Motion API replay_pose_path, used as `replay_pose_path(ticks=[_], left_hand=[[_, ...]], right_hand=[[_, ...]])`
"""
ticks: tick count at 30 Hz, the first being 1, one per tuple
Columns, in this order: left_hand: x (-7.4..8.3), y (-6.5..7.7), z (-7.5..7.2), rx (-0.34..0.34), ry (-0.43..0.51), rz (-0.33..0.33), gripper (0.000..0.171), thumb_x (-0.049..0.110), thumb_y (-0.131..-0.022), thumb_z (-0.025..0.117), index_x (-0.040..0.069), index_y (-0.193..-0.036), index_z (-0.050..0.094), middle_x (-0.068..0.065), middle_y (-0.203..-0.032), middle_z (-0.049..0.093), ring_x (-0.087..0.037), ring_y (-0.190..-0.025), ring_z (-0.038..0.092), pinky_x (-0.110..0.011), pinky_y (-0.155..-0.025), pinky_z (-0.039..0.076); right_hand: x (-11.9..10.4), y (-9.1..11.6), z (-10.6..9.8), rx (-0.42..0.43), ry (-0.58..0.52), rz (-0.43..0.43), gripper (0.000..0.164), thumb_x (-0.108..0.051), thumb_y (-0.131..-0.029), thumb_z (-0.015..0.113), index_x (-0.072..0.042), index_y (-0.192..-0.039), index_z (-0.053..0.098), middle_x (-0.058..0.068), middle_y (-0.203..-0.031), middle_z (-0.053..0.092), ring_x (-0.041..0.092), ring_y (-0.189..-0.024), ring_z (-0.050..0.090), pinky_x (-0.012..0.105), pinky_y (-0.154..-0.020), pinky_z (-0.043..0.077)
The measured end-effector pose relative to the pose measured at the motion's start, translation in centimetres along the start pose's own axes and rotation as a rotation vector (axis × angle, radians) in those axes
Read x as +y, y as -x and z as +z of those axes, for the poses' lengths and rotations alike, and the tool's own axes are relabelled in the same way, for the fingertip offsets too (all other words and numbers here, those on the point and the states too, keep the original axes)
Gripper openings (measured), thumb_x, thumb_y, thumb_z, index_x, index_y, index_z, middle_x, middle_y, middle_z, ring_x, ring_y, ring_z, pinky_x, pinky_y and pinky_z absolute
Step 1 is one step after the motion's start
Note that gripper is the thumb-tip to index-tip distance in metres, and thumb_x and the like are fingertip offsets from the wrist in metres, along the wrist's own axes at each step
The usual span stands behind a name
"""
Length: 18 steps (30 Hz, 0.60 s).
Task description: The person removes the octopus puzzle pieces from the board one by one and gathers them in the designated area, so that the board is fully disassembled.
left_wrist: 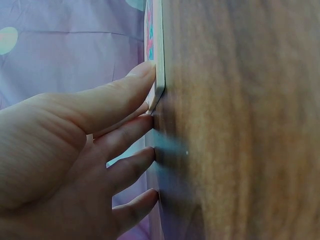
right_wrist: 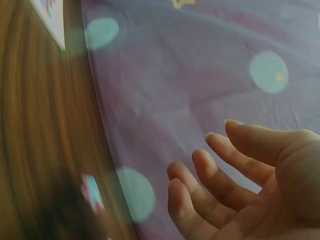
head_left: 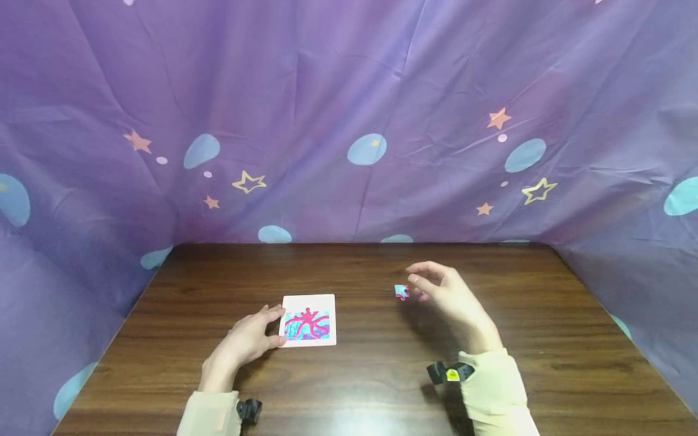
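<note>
A square white-framed jigsaw puzzle board (head_left: 331, 327) lies flat on the wooden table, left of the middle. Its printed picture has pink-red tentacle-like arms on blue and purple, with a white area above. My left hand (head_left: 248, 339) touches the board's left side with fingertips and thumb. In the left wrist view, the thumb rests on the board (left_wrist: 159, 75), while other fingertips touch the tabletop. A loose light-blue and pink jigsaw piece (head_left: 401, 291) lies right of the board. Beside it, my right hand (head_left: 444, 297) hovers with loosely bent fingers, thumb apart and nothing held.
The brown wood-grain table (head_left: 349, 387) reaches back to a purple curtain (head_left: 305, 121) printed with stars and blue spots. The curtain also hangs along the left and right sides. Small black devices (head_left: 249, 411) sit on both wrists.
</note>
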<state>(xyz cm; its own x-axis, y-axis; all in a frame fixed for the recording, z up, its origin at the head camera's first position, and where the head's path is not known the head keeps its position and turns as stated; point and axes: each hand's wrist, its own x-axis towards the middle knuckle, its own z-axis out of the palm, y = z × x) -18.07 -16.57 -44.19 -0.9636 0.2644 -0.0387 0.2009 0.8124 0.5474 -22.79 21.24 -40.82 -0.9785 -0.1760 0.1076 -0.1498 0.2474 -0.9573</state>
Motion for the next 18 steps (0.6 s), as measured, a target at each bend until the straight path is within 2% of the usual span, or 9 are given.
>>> replay_pose_path(ticks=[4,8,12,15,18], left_hand=[[0.0,0.1,0.1,-0.001,0.008,-0.007,0.056,0.016,-0.083,0.077,0.001,-0.133,0.058,-0.016,-0.141,0.052,-0.042,-0.136,0.037,-0.063,-0.107,0.029],[0.0,0.2,0.1,-0.003,0.011,-0.01,0.056,0.016,-0.083,0.076,0.001,-0.134,0.058,-0.015,-0.142,0.052,-0.041,-0.136,0.037,-0.062,-0.108,0.028],[-0.1,0.1,0.0,0.003,0.01,-0.004,0.056,0.017,-0.083,0.077,0.001,-0.134,0.058,-0.015,-0.142,0.052,-0.041,-0.136,0.037,-0.061,-0.108,0.029],[-0.1,0.0,0.0,0.003,0.011,-0.004,0.056,0.017,-0.083,0.076,0.001,-0.134,0.058,-0.015,-0.142,0.052,-0.041,-0.136,0.037,-0.061,-0.108,0.029],[-0.1,0.0,0.1,0.004,0.009,-0.005,0.056,0.016,-0.083,0.076,0.001,-0.134,0.058,-0.015,-0.142,0.052,-0.041,-0.136,0.037,-0.061,-0.108,0.029]], right_hand=[[0.0,-0.8,3.1,-0.055,0.003,-0.047,0.026,-0.005,-0.094,0.063,0.008,-0.116,0.061,0.009,-0.092,0.066,0.021,-0.08,0.064,0.04,-0.072,0.057],[0.2,-1.6,6.5,-0.095,-0.013,-0.058,0.022,-0.003,-0.092,0.064,0.005,-0.113,0.064,0.009,-0.089,0.066,0.032,-0.087,0.063,0.045,-0.073,0.057],[0.2,-2.2,9.7,-0.106,-0.045,-0.049,0.021,-0.003,-0.09,0.066,0.002,-0.111,0.066,0.014,-0.091,0.066,0.033,-0.087,0.062,0.049,-0.075,0.056],[0.3,-2.6,11.9,-0.111,-0.061,-0.069,0.022,0.0,-0.088,0.066,0.006,-0.109,0.066,0.015,-0.087,0.066,0.028,-0.079,0.061,0.042,-0.069,0.057],[0.8,-3.0,13.9,-0.112,-0.04,-0.103,0.023,0.002,-0.085,0.067,0.008,-0.107,0.065,0.01,-0.082,0.066,0.02,-0.071,0.06,0.03,-0.06,0.053]])
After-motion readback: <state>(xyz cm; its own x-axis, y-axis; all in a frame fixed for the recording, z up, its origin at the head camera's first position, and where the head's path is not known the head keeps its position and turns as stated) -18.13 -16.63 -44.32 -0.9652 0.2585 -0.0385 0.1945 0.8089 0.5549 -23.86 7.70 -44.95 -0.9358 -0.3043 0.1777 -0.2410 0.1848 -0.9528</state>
